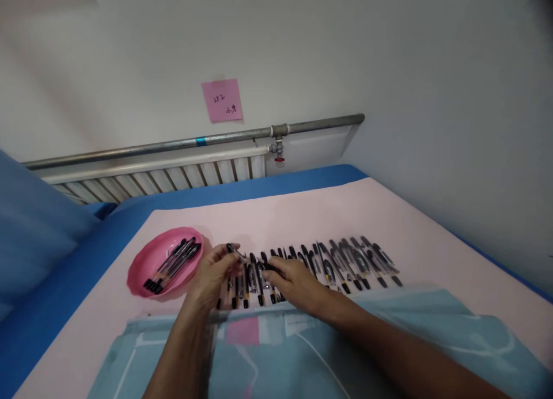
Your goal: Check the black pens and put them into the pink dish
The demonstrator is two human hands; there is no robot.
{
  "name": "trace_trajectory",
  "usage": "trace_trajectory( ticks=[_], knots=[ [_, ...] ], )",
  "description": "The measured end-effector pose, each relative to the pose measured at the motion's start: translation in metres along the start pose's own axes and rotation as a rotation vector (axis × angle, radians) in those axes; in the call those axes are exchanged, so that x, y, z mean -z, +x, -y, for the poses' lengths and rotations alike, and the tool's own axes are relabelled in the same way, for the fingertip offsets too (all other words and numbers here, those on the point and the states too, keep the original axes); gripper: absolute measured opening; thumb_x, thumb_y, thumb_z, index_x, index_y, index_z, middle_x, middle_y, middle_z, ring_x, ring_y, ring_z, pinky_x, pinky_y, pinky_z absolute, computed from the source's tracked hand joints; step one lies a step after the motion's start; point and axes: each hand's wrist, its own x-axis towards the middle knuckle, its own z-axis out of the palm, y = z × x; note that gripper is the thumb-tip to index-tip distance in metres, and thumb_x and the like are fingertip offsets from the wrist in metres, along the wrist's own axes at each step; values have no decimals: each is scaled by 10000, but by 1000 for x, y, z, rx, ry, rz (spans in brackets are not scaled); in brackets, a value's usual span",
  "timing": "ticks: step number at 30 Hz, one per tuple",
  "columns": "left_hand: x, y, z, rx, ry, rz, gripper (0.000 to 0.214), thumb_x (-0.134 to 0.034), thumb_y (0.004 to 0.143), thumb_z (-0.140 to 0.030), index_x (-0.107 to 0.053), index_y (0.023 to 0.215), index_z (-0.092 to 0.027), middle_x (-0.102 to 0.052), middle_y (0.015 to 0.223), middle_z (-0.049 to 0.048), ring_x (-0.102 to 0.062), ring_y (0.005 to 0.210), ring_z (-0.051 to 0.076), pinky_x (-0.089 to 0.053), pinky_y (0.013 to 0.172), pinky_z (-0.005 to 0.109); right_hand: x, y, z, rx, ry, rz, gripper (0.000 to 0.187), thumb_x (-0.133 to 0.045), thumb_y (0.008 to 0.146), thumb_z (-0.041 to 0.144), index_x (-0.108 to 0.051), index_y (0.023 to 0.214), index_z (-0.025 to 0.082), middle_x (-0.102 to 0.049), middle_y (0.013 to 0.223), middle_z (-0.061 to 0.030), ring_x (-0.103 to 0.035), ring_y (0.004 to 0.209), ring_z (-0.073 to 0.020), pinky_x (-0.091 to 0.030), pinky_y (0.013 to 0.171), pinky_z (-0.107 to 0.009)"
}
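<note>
My left hand (218, 268) is closed in a pinch, with a black pen cap (230, 247) showing above its fingertips. Close by on the right, my right hand (291, 278) grips a slim black-ended pen (270, 266), largely covered by the fingers. Both hands hover over a long row of clear-barrelled pens (341, 261) with black caps and ends, laid side by side on the pink sheet (276, 215). Left of my left hand, several pens (177, 261) lie together in a pink scalloped bowl (135, 266).
A light blue cloth (173, 353) covers the near side of the surface. Blue covering (242, 186) borders the pink sheet. Behind stand a radiator (181, 177), a metal pipe (151, 145) and a wall with a pink note (222, 101). Blue fabric (38, 232) hangs at left.
</note>
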Motion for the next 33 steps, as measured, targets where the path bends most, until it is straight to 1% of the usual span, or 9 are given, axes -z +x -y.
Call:
trace_trajectory(
  ticks=[2,5,12,16,21,22,25,27,33],
  knots=[
    [-10,-5,-1,49,-125,80,316,-674,589,-282,-581,850,-131,-594,681,-1,-568,583,98,-463,580,231,0,0,0,21,-6,-3,219,-432,816,265,-414,618,171,-412,568,53,-380,542,-74,-258,504,-191],
    [-17,-9,-1,87,-202,125,263,-697,582,-258,-587,787,-133,-600,679,-4,-588,617,106,-473,584,224,0,0,1,33,5,-13,198,-427,817,251,-425,636,171,-425,579,50,-382,549,-75,-265,506,-188],
    [-13,-4,1,82,-286,62,257,-704,594,-231,-570,794,-143,-619,682,4,-613,638,126,-484,576,229,-1,0,0,22,-9,-14,204,-433,814,256,-439,630,168,-416,569,51,-376,535,-74,-265,500,-190],
    [-16,-6,3,64,-202,124,240,-694,602,-252,-571,775,-142,-612,683,3,-606,647,131,-474,585,237,-3,-1,-4,35,-5,-9,180,-428,821,259,-469,671,167,-456,602,43,-408,571,-79,-273,513,-191],
    [-22,-9,10,-16,4,214,223,-650,649,-293,-591,799,-139,-616,706,14,-574,626,118,-445,596,234,-5,-1,-6,-38,11,-37,72,-500,770,246,-507,779,174,-514,661,36,-438,596,-86,-280,509,-187],
    [-23,-9,11,-19,26,226,221,-644,652,-304,-592,791,-139,-615,704,15,-569,624,117,-437,592,229,-5,-1,-5,-44,27,-41,87,-514,756,231,-516,826,178,-536,693,29,-457,617,-92,-297,523,-187],
    [-28,-10,16,7,81,257,223,-636,653,-338,-582,742,-140,-589,648,0,-533,579,103,-404,543,204,-6,-1,-2,-35,76,-37,253,-535,718,166,-522,969,189,-592,827,-6,-513,728,-124,-357,604,-204],
    [-31,-11,18,15,98,278,226,-635,651,-346,-572,723,-141,-551,601,-20,-495,537,87,-381,513,191,-6,-2,0,-26,89,-32,307,-535,698,136,-525,1000,191,-602,883,-21,-530,779,-140,-376,647,-218],
    [-35,-12,20,-47,100,276,250,-625,657,-379,-536,703,-150,-500,564,-37,-456,495,82,-354,486,195,-9,-2,3,-51,124,-51,262,-506,697,150,-525,956,181,-605,795,-4,-545,711,-136,-387,611,-219]
  ],
)
